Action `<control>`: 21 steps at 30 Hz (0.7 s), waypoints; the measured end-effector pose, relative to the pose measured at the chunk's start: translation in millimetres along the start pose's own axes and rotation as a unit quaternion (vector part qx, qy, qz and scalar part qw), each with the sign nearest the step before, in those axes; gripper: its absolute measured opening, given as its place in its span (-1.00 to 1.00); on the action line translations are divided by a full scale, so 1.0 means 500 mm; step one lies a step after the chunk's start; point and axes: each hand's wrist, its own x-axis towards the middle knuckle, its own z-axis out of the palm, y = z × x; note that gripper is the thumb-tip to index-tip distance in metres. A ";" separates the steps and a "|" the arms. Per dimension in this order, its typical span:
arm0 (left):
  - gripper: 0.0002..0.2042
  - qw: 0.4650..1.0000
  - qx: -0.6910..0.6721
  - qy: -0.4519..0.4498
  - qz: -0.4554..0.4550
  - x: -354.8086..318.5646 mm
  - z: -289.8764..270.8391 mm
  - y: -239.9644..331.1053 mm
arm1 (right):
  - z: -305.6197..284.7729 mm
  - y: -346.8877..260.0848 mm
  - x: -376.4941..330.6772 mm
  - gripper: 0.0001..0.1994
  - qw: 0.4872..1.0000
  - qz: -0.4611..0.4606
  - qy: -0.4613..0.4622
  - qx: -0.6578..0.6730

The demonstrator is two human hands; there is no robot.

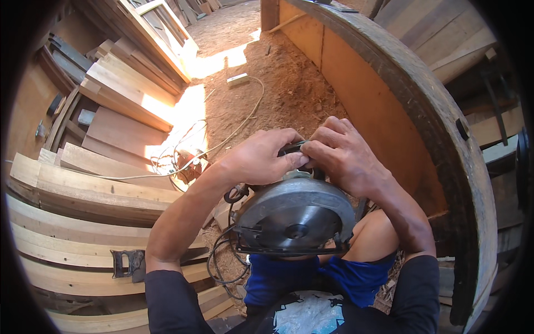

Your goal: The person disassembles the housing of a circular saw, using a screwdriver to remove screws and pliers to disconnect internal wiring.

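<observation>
Both hands, left (258, 157) and right (344, 153), pinch a small dark part atop a circular saw (295, 214) braced on the lap below the fingers, apparently for steadiness.

Sunlit sawdust floor (289, 83); stacked planks (83, 189) on the left, curved wooden wall (389, 117) on the right.

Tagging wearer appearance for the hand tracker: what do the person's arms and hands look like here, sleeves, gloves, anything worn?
Both hands are bare: no gloves, and no rings or watch that I can see. The left hand and right hand come off bare forearms. Dark, near-black sleeves are pushed up to about the elbows, left sleeve and right sleeve. No markings visible on either sleeve.
</observation>
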 end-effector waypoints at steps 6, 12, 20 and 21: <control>-0.64 0.995 -0.070 0.001 -0.070 0.000 0.001 0.002 | 0.018 -0.008 -0.009 -0.72 0.984 0.165 0.063 0.014; -0.71 0.999 -0.022 0.021 -0.036 -0.014 0.007 0.008 | 0.032 -0.006 -0.022 -0.74 0.919 0.267 -0.018 0.291; -0.66 0.998 0.008 0.029 -0.053 -0.015 0.003 0.028 | 0.020 -0.012 -0.024 -0.76 0.886 0.294 -0.023 0.358; -0.66 0.998 0.008 0.028 -0.052 -0.014 0.000 0.035 | 0.019 -0.009 -0.024 -0.76 0.886 0.295 -0.022 0.357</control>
